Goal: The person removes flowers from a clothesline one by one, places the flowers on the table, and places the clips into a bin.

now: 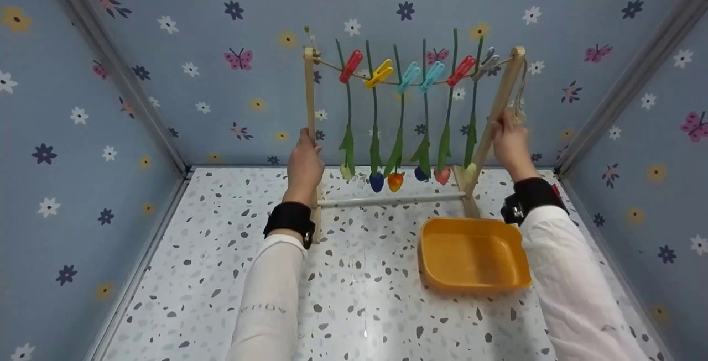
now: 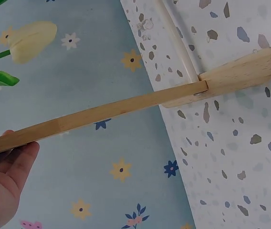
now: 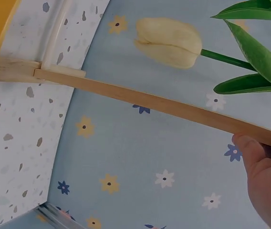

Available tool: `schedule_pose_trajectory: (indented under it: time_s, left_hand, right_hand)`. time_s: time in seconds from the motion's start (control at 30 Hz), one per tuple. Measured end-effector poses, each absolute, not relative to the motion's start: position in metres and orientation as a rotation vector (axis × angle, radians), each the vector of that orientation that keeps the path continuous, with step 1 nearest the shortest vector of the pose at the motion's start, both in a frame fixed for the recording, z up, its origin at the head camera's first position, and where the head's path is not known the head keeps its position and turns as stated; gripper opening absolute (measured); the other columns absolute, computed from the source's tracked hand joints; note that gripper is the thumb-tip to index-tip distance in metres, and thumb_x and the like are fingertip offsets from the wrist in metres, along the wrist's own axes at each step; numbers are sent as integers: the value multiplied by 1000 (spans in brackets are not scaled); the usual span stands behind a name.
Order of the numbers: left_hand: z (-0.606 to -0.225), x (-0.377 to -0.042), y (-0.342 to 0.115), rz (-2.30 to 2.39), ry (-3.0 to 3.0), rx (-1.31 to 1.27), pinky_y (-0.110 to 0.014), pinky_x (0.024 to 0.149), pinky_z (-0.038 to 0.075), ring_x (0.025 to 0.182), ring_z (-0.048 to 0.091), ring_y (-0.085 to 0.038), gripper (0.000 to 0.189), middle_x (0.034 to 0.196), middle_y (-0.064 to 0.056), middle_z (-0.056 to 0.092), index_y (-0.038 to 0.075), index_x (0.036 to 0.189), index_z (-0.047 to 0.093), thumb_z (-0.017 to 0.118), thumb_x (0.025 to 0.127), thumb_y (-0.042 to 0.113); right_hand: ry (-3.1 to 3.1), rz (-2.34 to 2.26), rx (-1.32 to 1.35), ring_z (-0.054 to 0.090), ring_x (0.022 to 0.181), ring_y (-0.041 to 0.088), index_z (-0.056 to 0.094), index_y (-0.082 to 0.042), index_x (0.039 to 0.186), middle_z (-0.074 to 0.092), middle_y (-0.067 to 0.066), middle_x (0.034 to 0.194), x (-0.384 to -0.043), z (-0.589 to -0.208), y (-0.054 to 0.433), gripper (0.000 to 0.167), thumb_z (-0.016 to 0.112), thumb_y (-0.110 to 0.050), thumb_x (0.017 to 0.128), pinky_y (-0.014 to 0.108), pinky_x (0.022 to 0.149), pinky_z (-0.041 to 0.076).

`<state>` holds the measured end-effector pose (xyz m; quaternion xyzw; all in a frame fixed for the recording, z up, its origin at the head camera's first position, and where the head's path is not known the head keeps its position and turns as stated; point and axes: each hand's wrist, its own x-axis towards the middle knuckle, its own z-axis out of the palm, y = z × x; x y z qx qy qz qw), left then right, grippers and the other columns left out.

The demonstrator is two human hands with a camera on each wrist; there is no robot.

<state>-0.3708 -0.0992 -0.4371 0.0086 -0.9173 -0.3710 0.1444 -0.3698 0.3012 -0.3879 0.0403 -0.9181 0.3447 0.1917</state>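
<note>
Blue flowered walls [image 1: 193,40] border a speckled white tabletop [image 1: 182,289] bearing a wooden rack [image 1: 387,200]. An orange tub [image 1: 470,261] sits before the rack's right end. The left hand [image 1: 304,167] and right hand [image 1: 510,145] grip the rack's posts [image 1: 310,90]; tulips [image 1: 395,182] hang head-down from its cord [image 1: 330,65] by pegs [image 1: 379,74].

A wooden post [image 2: 97,112] is gripped by the left hand [image 2: 4,191]; a cream tulip [image 2: 33,42] is seen near that hand, and well apart from it a wooden foot [image 2: 243,71] is set on the tabletop [image 2: 228,152].
</note>
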Motion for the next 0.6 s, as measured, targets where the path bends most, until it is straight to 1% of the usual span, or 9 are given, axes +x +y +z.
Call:
schedule_pose_trajectory:
  time_s: [0.07,0.23,0.37,0.47,0.53,0.6]
  left_hand:
    - [-437,-371,-104,-1071,-2636,40,-44,83,51,105,60,-33,48,119,-18,58,2,142,29,47,99,15]
    - [-436,-372,-117,-1085,-2639,80,-45,85,50,107,59,-34,46,118,-18,59,3,140,31,47,99,15]
    - [-436,-370,-128,-1094,-2647,93,-46,88,49,111,57,-34,49,121,-19,57,1,143,27,47,100,14]
    - [-435,-369,-138,-1124,-2638,113,-46,88,48,112,57,-34,51,123,-21,56,1,145,23,45,100,12]
    - [-435,-368,-144,-1139,-2636,135,-47,87,49,112,57,-35,53,125,-21,55,1,146,20,44,100,12]
    - [-434,-367,-151,-1150,-2639,155,-48,85,49,111,57,-36,53,126,-22,53,1,146,19,43,101,13]
  right_hand:
    - [-2574,959,134,54,105,48,39,3,121,50,33,112,-371,-389,297,23,33,-11,103,57,88,47]
    - [-2553,977,168,55,105,48,40,3,119,50,32,113,-376,-390,285,22,34,-11,103,55,87,48]
    - [-2543,1012,206,57,102,45,41,5,115,53,31,108,-379,-390,274,20,35,-10,103,53,84,49]
    - [-2529,1023,251,57,98,44,42,6,112,54,31,104,-380,-390,264,19,35,-9,102,52,82,49]
    - [-2521,1013,286,58,98,45,43,8,116,54,32,106,-381,-390,258,22,36,-7,102,51,82,49]
    - [-2521,974,310,58,98,45,44,10,123,54,34,110,-381,-390,253,28,36,-6,102,51,82,49]
